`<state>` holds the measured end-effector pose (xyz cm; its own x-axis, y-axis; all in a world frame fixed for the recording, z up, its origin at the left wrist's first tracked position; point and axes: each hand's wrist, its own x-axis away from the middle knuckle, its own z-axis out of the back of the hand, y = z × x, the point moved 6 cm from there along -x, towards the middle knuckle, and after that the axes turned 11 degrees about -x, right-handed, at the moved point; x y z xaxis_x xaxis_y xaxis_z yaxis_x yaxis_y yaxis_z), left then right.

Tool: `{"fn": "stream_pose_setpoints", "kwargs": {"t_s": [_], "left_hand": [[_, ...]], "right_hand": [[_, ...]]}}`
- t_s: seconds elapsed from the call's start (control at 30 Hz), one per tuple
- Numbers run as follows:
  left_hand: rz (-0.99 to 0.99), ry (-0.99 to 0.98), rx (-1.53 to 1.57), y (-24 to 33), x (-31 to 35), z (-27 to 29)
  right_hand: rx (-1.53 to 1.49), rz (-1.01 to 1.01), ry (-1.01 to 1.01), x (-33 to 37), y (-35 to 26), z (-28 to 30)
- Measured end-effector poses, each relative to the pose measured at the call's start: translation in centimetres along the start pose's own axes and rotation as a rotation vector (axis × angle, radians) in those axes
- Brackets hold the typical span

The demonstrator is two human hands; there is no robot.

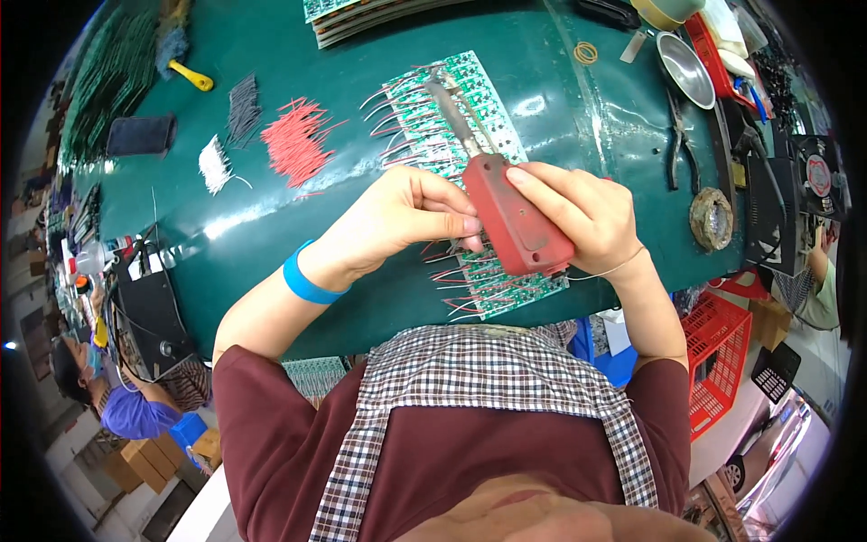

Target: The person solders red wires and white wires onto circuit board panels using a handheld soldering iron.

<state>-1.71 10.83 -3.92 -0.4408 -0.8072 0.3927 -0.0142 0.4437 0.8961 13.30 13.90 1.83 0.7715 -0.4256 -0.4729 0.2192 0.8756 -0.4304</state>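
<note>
A long green panel of circuit boards [506, 135] lies across the middle of the bench, with red, black and white wires sticking out along its left edge. My right hand [591, 212] is wrapped round a red soldering gun [515, 217], whose metal tip and thin feed tube reach over the upper part of the panel. Close by on the left, my left hand [420, 212] has thumb and fingers pinched together at the panel, beside the gun's body. What lies in that pinch is hidden. The gun and both hands cover the panel's middle.
Left of the panel lie piles of red wires [296, 143], white wires [214, 165] and dark wires [243, 110]. Stacked boards [361, 23] stand at the back. Pliers [679, 144], a metal bowl [686, 70] and a tape roll [711, 219] are at the right.
</note>
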Motion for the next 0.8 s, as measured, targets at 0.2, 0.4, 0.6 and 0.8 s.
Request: {"fn": "stream_pose_setpoints", "kwargs": {"t_s": [0.2,0.4,0.6,0.8], "left_hand": [[-0.086,0.243,-0.163,0.8,-1.1,3.5],[-0.791,0.746,-1.462,5.0,-2.1,2.7],[-0.654,0.638,-1.449,4.2,-3.9,2.0],[-0.793,0.607,-1.617,3.1,-3.2,1.0]], "right_hand": [[-0.097,-0.235,0.404,2.6,2.2,4.0],[-0.977,-0.797,0.579,6.0,5.6,2.1],[-1.135,-0.883,0.601,6.2,5.3,1.0],[-1.153,-0.984,0.534,7.3,3.8,0.9]]}}
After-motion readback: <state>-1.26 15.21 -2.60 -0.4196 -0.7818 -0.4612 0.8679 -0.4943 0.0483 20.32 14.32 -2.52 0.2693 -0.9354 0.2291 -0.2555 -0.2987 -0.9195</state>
